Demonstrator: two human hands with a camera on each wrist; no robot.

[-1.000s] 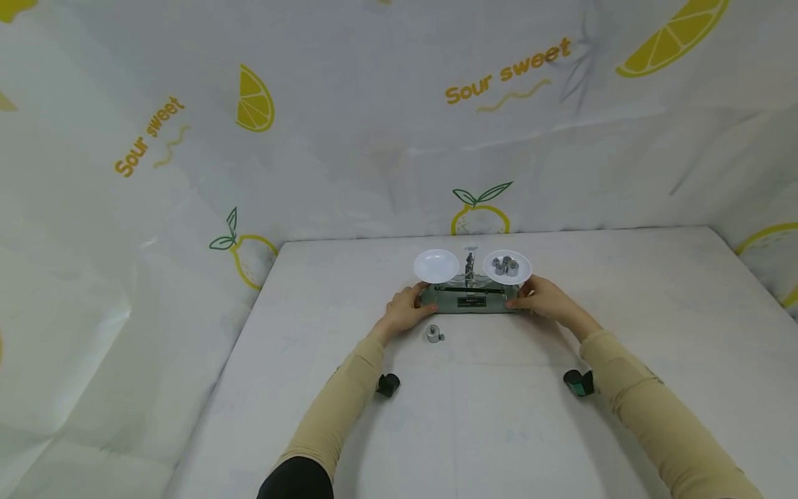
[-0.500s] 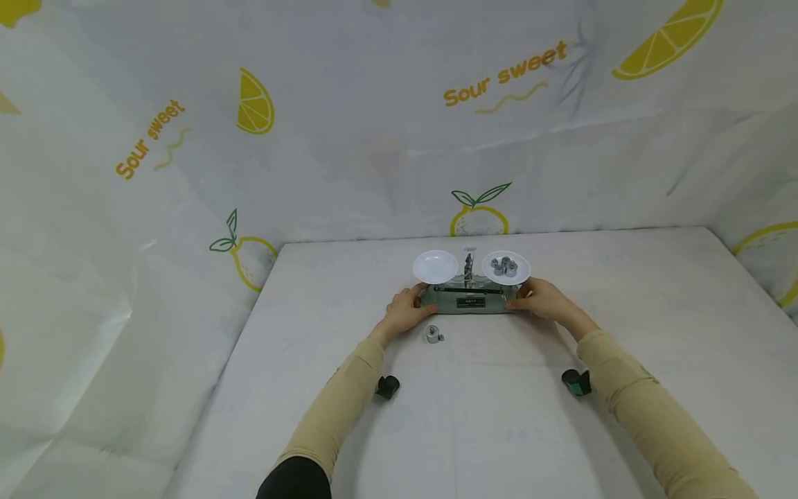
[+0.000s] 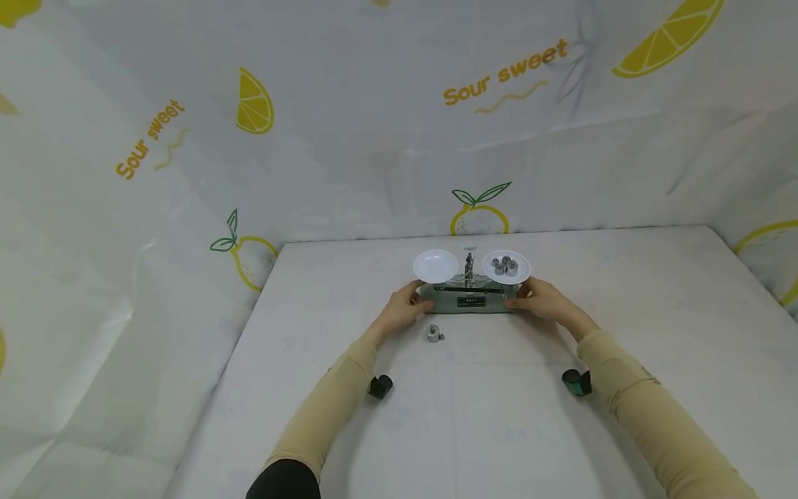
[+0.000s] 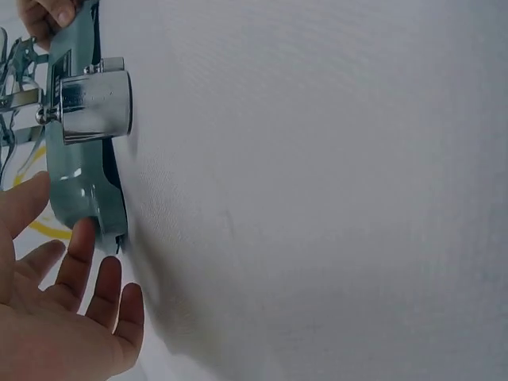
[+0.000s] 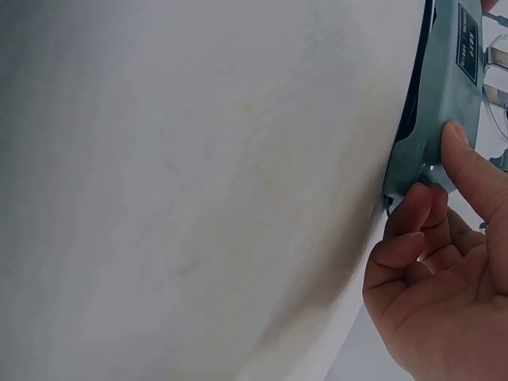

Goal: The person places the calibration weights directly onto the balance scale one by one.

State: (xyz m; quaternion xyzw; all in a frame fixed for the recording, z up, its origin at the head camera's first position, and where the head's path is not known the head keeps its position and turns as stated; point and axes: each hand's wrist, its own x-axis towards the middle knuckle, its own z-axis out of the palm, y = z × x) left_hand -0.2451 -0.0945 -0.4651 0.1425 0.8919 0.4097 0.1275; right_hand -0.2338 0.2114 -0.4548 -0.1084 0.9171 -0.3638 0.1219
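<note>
Head cam: balance [image 3: 472, 290] upright on table [image 3: 499, 416], btwn both hands. Long axis runs L–R, one end per hand: L hand [image 3: 401, 310] at L end, R hand [image 3: 544, 299] at R end. R pan [image 3: 524, 266] carries several metal wts [image 3: 506, 265]. Lone wt [image 3: 433, 334], w/ tiny wt [image 3: 442, 337] just beside it, on table in front of base [image 3: 445, 302], nr L hand.

L wrist cam: fingers spread, not clamped; thumb & index right by base end, contact can't tell. Base lies lengthwise away from palm.

R wrist cam: thumb on base front face, fingers bent in at its end, i.e. R hand pinches that corner. R thus the closer of the two.
</note>
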